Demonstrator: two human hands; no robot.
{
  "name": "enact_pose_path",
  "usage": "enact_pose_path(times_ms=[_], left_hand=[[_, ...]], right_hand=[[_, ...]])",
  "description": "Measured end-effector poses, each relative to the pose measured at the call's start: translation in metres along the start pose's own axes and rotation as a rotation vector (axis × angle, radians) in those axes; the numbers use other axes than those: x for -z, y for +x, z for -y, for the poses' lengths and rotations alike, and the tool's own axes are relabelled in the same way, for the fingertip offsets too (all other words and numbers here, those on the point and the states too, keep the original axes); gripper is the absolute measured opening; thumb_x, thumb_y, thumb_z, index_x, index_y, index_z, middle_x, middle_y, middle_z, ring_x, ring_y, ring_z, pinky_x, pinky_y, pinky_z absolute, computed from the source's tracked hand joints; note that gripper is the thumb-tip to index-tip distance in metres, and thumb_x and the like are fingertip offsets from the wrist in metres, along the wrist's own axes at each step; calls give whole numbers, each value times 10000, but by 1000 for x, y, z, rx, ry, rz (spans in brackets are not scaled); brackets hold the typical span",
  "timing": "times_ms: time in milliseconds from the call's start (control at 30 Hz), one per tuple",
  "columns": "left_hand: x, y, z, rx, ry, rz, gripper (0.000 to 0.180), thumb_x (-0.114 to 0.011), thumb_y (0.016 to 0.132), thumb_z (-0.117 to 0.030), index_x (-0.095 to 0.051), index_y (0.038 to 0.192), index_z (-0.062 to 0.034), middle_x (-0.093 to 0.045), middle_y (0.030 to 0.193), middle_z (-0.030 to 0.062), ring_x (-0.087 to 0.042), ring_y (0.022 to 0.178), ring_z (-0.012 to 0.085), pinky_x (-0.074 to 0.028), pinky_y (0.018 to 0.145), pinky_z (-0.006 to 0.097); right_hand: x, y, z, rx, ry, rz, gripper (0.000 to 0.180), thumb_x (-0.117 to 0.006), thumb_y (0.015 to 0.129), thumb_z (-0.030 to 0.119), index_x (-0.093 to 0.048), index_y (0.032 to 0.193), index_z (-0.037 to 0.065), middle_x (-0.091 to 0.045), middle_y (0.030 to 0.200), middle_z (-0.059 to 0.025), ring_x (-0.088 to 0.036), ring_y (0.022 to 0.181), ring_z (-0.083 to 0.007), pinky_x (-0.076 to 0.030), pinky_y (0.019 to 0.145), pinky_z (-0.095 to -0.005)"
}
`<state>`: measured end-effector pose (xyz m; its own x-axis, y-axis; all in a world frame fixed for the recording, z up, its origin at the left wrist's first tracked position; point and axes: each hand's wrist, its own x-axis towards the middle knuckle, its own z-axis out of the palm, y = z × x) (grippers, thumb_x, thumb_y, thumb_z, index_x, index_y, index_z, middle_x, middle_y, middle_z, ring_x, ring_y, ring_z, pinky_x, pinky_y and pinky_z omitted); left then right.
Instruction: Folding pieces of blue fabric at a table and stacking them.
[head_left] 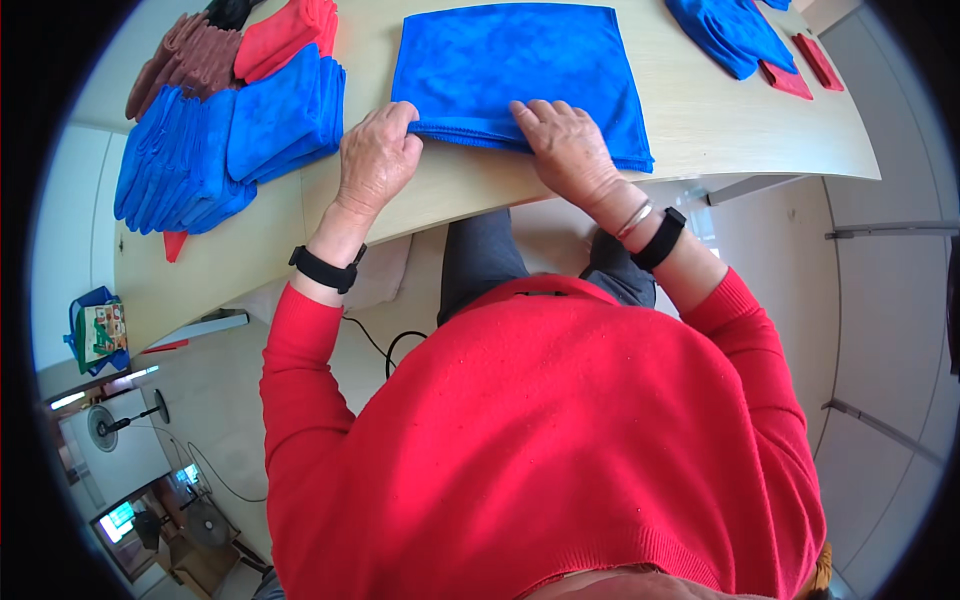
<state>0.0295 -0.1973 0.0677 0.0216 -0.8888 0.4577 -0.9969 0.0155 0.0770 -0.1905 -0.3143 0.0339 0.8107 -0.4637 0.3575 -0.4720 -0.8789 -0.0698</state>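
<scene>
A blue cloth (pixel 515 60), like a towel with stitched edges, lies folded in layers on the table in front of me. My left hand (pixel 380 150) is closed on its near left corner, thumb and fingers pinching the edge. Along the near edge, right of the middle, my right hand (pixel 568 150) grips the cloth with bent fingers; its fingertips are partly hidden. Between my hands the layered edge is slightly raised. The near right corner of the cloth lies free beside my right wrist.
Stacks of folded blue cloths (pixel 180 160), red cloths (pixel 285 40) and brown cloths (pixel 185 60) stand on the table (pixel 740 130) at left. More blue cloth (pixel 735 35) lies at the far right beside small red pieces. A fan (pixel 103 427) stands on the floor behind left.
</scene>
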Motion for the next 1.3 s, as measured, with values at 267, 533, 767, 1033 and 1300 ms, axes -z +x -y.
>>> enact_pose_path(times_ms=[267, 533, 767, 1033, 1300], left_hand=[[-3, -9, 4, -90, -38, 61, 180, -549, 698, -21, -542, 875, -56, -589, 843, 103, -586, 829, 291, -471, 687, 400], [-21, -12, -26, -119, 63, -62, 206, -608, 671, -33, -542, 865, -53, -584, 840, 88, -576, 809, 274, -464, 669, 387], [1, -30, -17, -58, -18, -114, 205, -575, 652, 7, -544, 842, -65, -568, 766, 85, -566, 728, 273, -460, 659, 386], [41, -36, -34, -54, -12, 129, 242, -563, 643, 16, -551, 870, -66, -594, 801, 84, -566, 706, 286, -463, 638, 397], [21, 60, 33, 388, -612, 350, 193, -581, 739, -21, -579, 932, -29, -583, 739, -5, -518, 655, 75, -404, 574, 237]], right_hand=[[23, -42, -80, -102, 156, -73, 256, -607, 736, 18, -636, 987, 63, -632, 928, -126, -601, 889, -321, -496, 802, -368], [42, -37, -96, -215, 430, -17, 193, -651, 771, 41, -659, 964, 44, -669, 881, -110, -645, 822, -242, -499, 771, -300], [44, -62, -105, -406, 783, 108, 150, -647, 833, 72, -660, 977, 33, -637, 814, -28, -590, 785, -105, -493, 759, -266], [84, -60, -117, -389, 908, 407, 205, -645, 858, 123, -639, 1040, 29, -635, 868, -33, -591, 828, -101, -490, 815, -240], [53, 8, -160, -578, 902, 222, 405, -672, 839, 298, -615, 1111, 2, -659, 994, -103, -633, 903, -181, -477, 885, -284]])
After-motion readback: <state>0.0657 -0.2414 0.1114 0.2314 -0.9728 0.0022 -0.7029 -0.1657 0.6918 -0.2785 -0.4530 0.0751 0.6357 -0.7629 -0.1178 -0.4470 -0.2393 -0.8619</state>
